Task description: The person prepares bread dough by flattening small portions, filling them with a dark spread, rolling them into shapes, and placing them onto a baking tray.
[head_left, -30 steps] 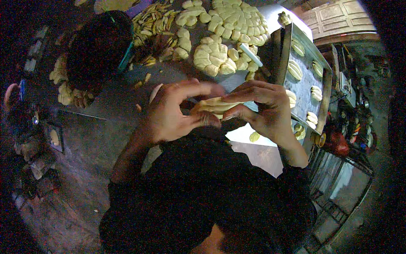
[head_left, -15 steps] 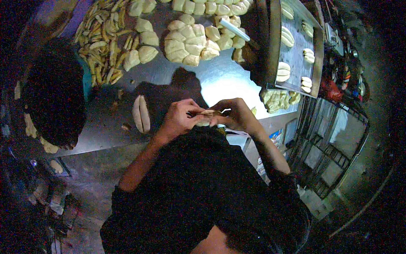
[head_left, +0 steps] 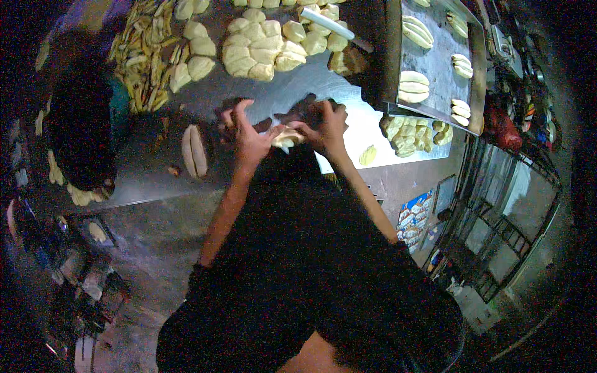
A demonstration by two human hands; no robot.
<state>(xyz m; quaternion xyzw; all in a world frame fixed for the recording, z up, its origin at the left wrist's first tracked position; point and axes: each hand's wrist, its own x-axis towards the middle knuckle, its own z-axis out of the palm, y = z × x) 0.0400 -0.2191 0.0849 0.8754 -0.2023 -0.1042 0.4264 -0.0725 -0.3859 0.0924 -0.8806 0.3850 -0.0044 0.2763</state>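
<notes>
Close in front of my body, a small piece of pale dough point(head_left: 286, 139) is held between my two hands. My left hand point(head_left: 250, 138) pinches its left end with the thumb, the other fingers raised and bent. My right hand point(head_left: 324, 129) grips the opposite end with its thumb, its fingers curled above. The dough's underside is hidden by my dark clothing. Left of my left hand, a long shaped dough piece point(head_left: 194, 151) with a lengthwise groove lies on the metal table point(head_left: 149, 189).
Beyond my hands sits a cluster of dough lumps point(head_left: 252, 50) beside a white-handled tool point(head_left: 326, 23). Brownish-yellow strips point(head_left: 143, 56) are heaped at the far left. A tray point(head_left: 435, 68) of grooved dough pieces stands at right, above more dough point(head_left: 407, 135). A large dark shape point(head_left: 81, 124) blocks the left.
My hands have moved slightly left and farther out with the dough. Their fingers have lifted and spread more, with the thumbs on the dough. The view has shifted a little.
</notes>
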